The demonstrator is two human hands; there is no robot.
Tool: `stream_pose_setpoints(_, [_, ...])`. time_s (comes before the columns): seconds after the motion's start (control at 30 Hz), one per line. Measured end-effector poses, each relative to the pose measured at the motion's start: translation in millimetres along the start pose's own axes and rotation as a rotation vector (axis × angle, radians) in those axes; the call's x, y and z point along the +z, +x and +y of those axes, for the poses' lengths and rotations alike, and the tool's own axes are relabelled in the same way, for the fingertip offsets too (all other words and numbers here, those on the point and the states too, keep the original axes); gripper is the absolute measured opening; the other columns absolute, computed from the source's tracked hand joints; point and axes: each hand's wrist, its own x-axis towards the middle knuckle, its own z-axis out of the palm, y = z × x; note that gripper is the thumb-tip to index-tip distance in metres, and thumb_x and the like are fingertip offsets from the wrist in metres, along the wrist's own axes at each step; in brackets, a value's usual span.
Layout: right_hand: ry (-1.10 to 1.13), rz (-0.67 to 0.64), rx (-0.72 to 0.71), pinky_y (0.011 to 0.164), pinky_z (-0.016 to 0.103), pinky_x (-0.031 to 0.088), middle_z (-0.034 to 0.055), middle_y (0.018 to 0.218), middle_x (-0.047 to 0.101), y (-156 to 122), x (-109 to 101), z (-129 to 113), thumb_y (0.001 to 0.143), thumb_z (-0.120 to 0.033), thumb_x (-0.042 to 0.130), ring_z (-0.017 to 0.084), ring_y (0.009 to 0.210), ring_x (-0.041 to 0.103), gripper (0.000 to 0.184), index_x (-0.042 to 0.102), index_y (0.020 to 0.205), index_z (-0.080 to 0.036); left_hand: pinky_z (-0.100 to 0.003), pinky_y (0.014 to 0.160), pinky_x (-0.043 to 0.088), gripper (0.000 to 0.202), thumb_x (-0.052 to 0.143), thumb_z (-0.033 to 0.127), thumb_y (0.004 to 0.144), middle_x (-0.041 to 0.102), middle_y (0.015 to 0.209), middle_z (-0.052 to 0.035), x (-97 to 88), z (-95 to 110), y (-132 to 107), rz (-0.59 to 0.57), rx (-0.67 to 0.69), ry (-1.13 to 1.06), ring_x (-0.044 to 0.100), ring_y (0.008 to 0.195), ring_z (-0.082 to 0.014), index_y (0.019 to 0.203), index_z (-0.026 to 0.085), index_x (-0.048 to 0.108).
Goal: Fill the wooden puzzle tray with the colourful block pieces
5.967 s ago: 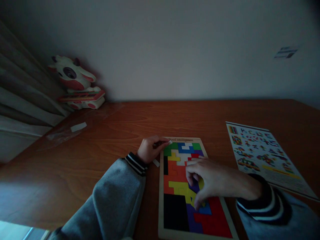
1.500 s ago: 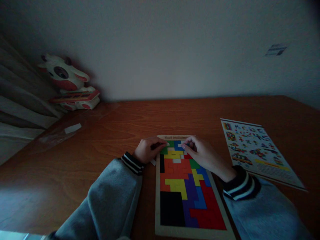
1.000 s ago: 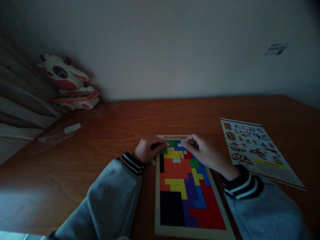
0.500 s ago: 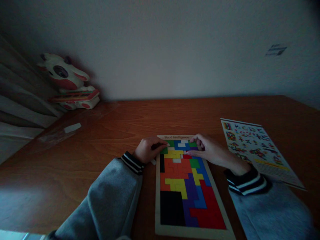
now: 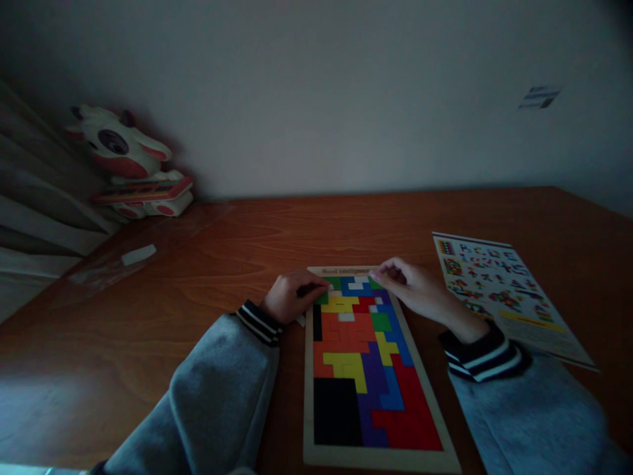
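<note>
the board [image 5: 309, 396] lies flat on the table [image 5: 271, 237], beneath both hands: a pale wooden frame with straight rims, filled with flat, angular blocks [image 5: 346, 332] in bright colours and, lower left, a black rectangle [image 5: 336, 412]. my left hand [image 5: 289, 298] is at the upper left rim, fingertips pressed together; whether they pinch anything, i cannot tell. my right hand [image 5: 415, 288] is over the upper right corner, thumb and forefinger together, any contents hidden. open room: grained wood beyond the top rim; rightward, my forearm crosses the gap toward the thin printed sheet [image 5: 504, 284].
</note>
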Motion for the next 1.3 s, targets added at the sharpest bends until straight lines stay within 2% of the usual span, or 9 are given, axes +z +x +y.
stream_pose_setpoints(0.17, [-0.046,0.009,-0.022,0.057,0.03,0.043,0.0038,0.08,0.062,-1,6,-1,0.081,-0.063,0.06,0.018,0.068,0.057,0.044,0.058,0.096,-0.022,-0.028,0.074,0.056,0.023,0.059,0.033,0.093,0.073,0.093,-0.0084,0.4,0,1,-0.007,0.003,0.004,0.068,0.081,-0.0157,0.1,0.016,0.073])
stream_pose_setpoints(0.33, [-0.105,0.003,-0.057,0.059,0.031,0.043,0.0043,0.085,0.061,-3,11,4,0.069,-0.058,0.075,0.02,0.076,0.057,0.05,0.056,0.097,-0.022,-0.028,0.075,0.055,0.021,0.06,0.032,0.092,0.073,0.093,-0.0073,1.8,0,0,0.007,-0.003,0.0,0.068,0.081,-0.0154,0.099,0.017,0.073])
stream_pose_setpoints(0.6, [0.066,-0.104,-0.037,0.061,0.031,0.047,0.0017,0.082,0.06,0,7,19,0.074,-0.055,0.072,0.018,0.072,0.057,0.046,0.054,0.1,-0.022,-0.028,0.075,0.055,0.021,0.06,0.033,0.092,0.073,0.092,-0.0071,3.0,-6,-1,0.001,0.012,0.011,0.068,0.081,-0.0154,0.099,0.017,0.072])
stream_pose_setpoints(0.73, [-0.007,-0.042,-0.024,0.06,0.031,0.046,0.0025,0.082,0.059,-1,10,17,0.073,-0.061,0.071,0.018,0.071,0.056,0.05,0.057,0.1,-0.022,-0.028,0.074,0.055,0.021,0.059,0.032,0.092,0.073,0.092,-0.0074,1.6,-3,0,-0.005,0.012,0.016,0.068,0.081,-0.0155,0.099,0.017,0.072])
stream_pose_setpoints(0.87, [-0.02,-0.037,-0.029,0.059,0.031,0.046,0.0031,0.083,0.059,-2,10,17,0.07,-0.057,0.075,0.018,0.071,0.056,0.05,0.057,0.102,-0.023,-0.029,0.076,0.055,0.02,0.06,0.031,0.092,0.073,0.093,-0.0074,1.4,-2,0,-0.003,0.007,0.017,0.068,0.082,-0.0161,0.099,0.017,0.072])
stream_pose_setpoints(1.0, [-0.041,-0.018,-0.041,0.062,0.033,0.047,0.005,0.088,0.06,-4,11,5,0.074,-0.057,0.071,0.02,0.075,0.057,0.046,0.056,0.099,-0.022,-0.028,0.074,0.055,0.02,0.061,0.032,0.092,0.073,0.093,-0.007,2.5,-3,0,0.0,-0.01,0.011,0.068,0.081,-0.0155,0.099,0.017,0.073])
stream_pose_setpoints(1.13, [-0.136,0.096,-0.183,0.08,0.041,0.047,0.0073,0.102,0.06,-9,25,-19,0.075,-0.063,0.068,0.024,0.092,0.058,0.047,0.056,0.099,-0.023,-0.027,0.072,0.055,0.021,0.06,0.033,0.092,0.072,0.091,-0.0068,2.4,-2,0,-0.001,-0.015,0.013,0.067,0.078,-0.0148,0.098,0.017,0.073])
stream_pose_setpoints(1.23, [-0.166,0.073,-0.251,0.085,0.045,0.046,0.0079,0.106,0.059,-12,36,-28,0.07,-0.064,0.072,0.027,0.099,0.057,0.053,0.056,0.101,-0.024,-0.027,0.073,0.055,0.02,0.06,0.031,0.092,0.073,0.091,-0.0066,1.5,-1,0,0.001,-0.011,0.01,0.067,0.08,-0.0154,0.098,0.017,0.073])
stream_pose_setpoints(1.3, [-0.165,0.063,-0.269,0.085,0.044,0.046,0.0083,0.105,0.059,-12,41,-28,0.071,-0.06,0.073,0.027,0.101,0.057,0.05,0.056,0.1,-0.024,-0.027,0.072,0.054,0.018,0.061,0.029,0.091,0.073,0.091,-0.0064,1.2,0,0,0.004,-0.009,0.011,0.067,0.08,-0.0154,0.098,0.017,0.073])
